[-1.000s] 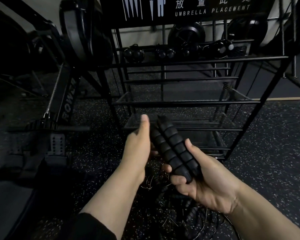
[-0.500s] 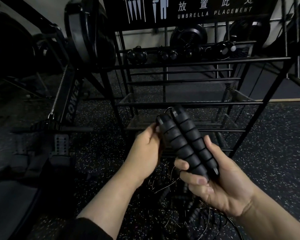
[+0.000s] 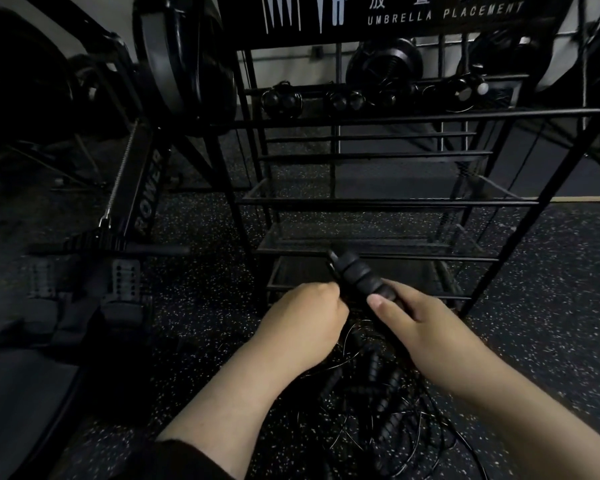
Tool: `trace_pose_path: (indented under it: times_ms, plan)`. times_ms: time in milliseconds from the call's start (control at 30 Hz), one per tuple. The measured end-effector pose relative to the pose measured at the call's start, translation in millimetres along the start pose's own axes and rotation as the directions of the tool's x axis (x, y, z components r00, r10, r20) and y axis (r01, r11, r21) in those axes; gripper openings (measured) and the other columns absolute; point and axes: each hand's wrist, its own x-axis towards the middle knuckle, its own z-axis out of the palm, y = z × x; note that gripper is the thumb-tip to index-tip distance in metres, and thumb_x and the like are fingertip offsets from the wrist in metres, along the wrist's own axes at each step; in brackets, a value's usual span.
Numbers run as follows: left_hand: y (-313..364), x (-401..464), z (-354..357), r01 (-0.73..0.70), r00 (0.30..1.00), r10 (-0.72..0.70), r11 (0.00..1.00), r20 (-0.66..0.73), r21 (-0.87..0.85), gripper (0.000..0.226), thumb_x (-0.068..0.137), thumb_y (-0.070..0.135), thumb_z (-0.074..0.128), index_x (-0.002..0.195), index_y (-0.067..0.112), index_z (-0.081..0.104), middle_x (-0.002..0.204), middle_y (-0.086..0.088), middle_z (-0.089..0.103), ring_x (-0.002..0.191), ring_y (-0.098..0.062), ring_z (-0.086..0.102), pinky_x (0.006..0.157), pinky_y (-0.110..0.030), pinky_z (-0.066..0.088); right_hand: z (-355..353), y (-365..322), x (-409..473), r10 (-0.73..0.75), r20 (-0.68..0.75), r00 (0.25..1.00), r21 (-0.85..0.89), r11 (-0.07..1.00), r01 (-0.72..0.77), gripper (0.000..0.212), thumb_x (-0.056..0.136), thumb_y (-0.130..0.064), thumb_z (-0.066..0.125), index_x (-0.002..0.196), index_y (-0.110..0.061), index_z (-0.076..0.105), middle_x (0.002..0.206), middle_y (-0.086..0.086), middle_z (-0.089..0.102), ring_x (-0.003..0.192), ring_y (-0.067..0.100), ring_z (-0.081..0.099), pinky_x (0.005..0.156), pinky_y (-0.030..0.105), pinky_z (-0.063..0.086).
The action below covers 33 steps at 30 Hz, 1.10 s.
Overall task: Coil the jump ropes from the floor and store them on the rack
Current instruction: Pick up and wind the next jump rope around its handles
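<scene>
Jump rope handles (image 3: 359, 277): black, ribbed foam, gripped in the right hand (image 3: 426, 332), fingers wrapped round the lower part, thumb lying along the near side. Upper ends stick out up and to the left, in front of the rack's lower shelves. How many handles are in that grip cannot be told here; they read as one dark bundle.

Left hand (image 3: 303, 323): fingers curled into a fist just beside the handles, knuckles touching or nearly touching them. Whether it pinches the cord or holds nothing cannot be told, the fingertips are hidden. Hands are close together, near the frame centre, above the floor.

More jump ropes (image 3: 378, 403) lie in a loose tangled pile on the floor (image 3: 205, 306) below and between the forearms: several ribbed black handles and thin wire-like cords looping over one another. Floor is dark rubber with light speckles.

Rack (image 3: 378, 202): black metal frame with mesh shelves at several levels, directly ahead of the hands. Top level carries a row of dark rounded items (image 3: 343, 100), too dim to identify. Above it a black sign (image 3: 440, 13) with white lettering "UMBRELLA PLACEMENT", Chinese characters and pictograms.

Left of the rack: a rowing machine (image 3: 142, 188) with "ROWER" on its rail, a chain running alongside, footplates lower left. Dark sleeve (image 3: 174, 459) visible on the left forearm at the bottom edge. Lighting is low overall.
</scene>
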Motion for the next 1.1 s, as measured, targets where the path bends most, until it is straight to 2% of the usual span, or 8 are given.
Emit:
trace_pose_path:
  times_ms: [133,267,467,600,700,767,867,1100]
  plan:
    - [0,-5,-8,-0.067,0.998,0.067,0.997,0.011,0.033,0.026,0.101,0.03,0.049,0.088,0.016,0.065,0.08,0.0,0.066,0.073,-0.021,0.062,0.066,-0.04,0.052,2,7,6,0.092,0.043,0.995,-0.232,0.97,-0.08,0.051,0.098,-0.054,0.053,0.147,-0.04,0.047,0.067,-0.006,0.068,0.044,-0.001,0.057,0.044,0.015,0.041]
    - [1,-9,-17,-0.183,0.978,0.174,0.98,0.114,0.072,0.024,0.102,0.037,0.056,0.091,0.018,0.067,0.079,0.005,0.062,0.071,-0.016,0.061,0.064,-0.035,0.05,1,22,6,0.141,0.149,0.979,-0.39,0.918,-0.073,0.07,0.086,-0.076,0.051,0.15,-0.051,0.037,0.107,-0.007,0.075,0.087,0.007,0.07,0.082,0.032,0.059]
    - [-13,-10,-28,-0.218,0.946,0.241,0.968,0.217,-0.125,0.021,0.087,0.047,0.075,0.083,0.029,0.067,0.079,0.006,0.066,0.077,-0.01,0.062,0.073,-0.041,0.054,-18,18,2,0.074,0.407,0.91,-0.382,0.919,0.096,0.05,0.076,-0.082,0.052,0.125,-0.072,0.047,0.104,-0.009,0.074,0.088,0.013,0.071,0.081,0.044,0.059]
    - [-20,-11,-38,-0.156,0.932,0.267,0.905,0.244,-0.396,0.024,0.077,0.038,0.086,0.076,0.021,0.07,0.07,0.003,0.068,0.067,-0.007,0.057,0.065,-0.034,0.047,-23,3,-7,-0.007,0.56,0.828,-0.189,0.973,0.136,0.015,0.091,-0.052,0.069,0.102,-0.062,0.067,0.097,-0.016,0.074,0.087,0.003,0.068,0.078,0.028,0.053]
    - [-18,-12,-40,-0.144,0.92,0.309,0.838,0.241,-0.526,0.023,0.078,0.028,0.087,0.074,0.014,0.069,0.066,0.0,0.061,0.064,-0.01,0.049,0.06,-0.03,0.036,-25,-5,-12,-0.079,0.597,0.798,-0.038,0.991,0.127,0.018,0.093,-0.038,0.072,0.107,-0.05,0.073,0.099,0.006,0.074,0.087,0.023,0.065,0.085,0.048,0.053]
    - [-16,-11,-40,-0.145,0.92,0.32,0.815,0.227,-0.561,0.022,0.078,0.027,0.087,0.074,0.014,0.069,0.065,0.001,0.059,0.063,-0.011,0.047,0.058,-0.029,0.035,-28,-6,-12,-0.117,0.592,0.798,-0.001,0.989,0.146,0.025,0.094,-0.035,0.073,0.115,-0.049,0.072,0.105,0.003,0.075,0.096,0.027,0.068,0.095,0.051,0.053]
    - [-17,-9,-39,-0.131,0.931,0.303,0.798,0.203,-0.588,0.022,0.08,0.028,0.085,0.073,0.015,0.068,0.065,0.004,0.059,0.063,-0.01,0.048,0.059,-0.028,0.037,-29,-4,-11,-0.121,0.565,0.816,-0.018,0.987,0.159,0.034,0.093,-0.038,0.073,0.124,-0.052,0.067,0.115,-0.014,0.074,0.107,0.01,0.069,0.101,0.038,0.051]
    - [-19,-7,-36,-0.16,0.965,0.242,0.851,0.103,-0.5,0.026,0.081,0.04,0.082,0.075,0.02,0.067,0.066,0.006,0.056,0.066,-0.009,0.049,0.066,-0.032,0.042,-28,10,-3,-0.045,0.358,0.933,-0.267,0.952,0.148,0.04,0.071,-0.088,0.053,0.11,-0.077,0.047,0.114,-0.042,0.061,0.11,-0.018,0.057,0.1,0.013,0.047]
